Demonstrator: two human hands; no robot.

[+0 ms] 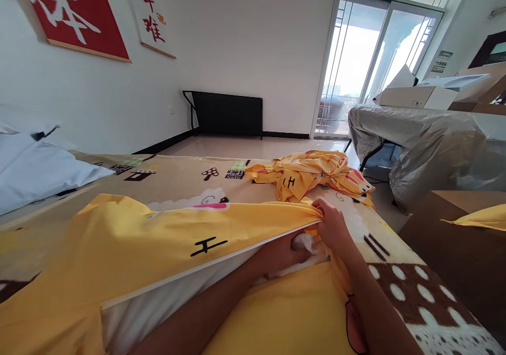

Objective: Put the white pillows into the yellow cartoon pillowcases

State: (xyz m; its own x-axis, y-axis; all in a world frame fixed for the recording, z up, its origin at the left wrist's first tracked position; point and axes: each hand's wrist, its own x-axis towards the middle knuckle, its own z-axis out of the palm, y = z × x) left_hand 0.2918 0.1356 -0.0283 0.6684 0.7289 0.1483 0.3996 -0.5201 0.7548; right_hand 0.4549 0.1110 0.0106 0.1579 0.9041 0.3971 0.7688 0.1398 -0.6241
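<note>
A yellow fabric cover (pixel 150 244) with black "H" lettering lies spread across the front, its long edge open with white fabric (pixel 182 291) showing inside. Through that opening reaches my left hand (pixel 286 252), closed around a bunched white piece (pixel 303 242) near the cover's right end. My right hand (pixel 334 223) pinches the gathered yellow edge at that same end, just beside the left one. Part of the left hand's fingers is hidden by the cloth. Beyond both hands sits a crumpled heap of matching yellow printed cloth (pixel 312 170).
Underneath is a beige patterned blanket (pixel 177 181). A white pillow-like bundle (pixel 35 168) lies at left. At right stand a cardboard box (pixel 446 255) with yellow cloth on it and a plastic-covered piece of furniture (pixel 427 133) bearing boxes. A black folded frame (pixel 229 113) leans on the wall.
</note>
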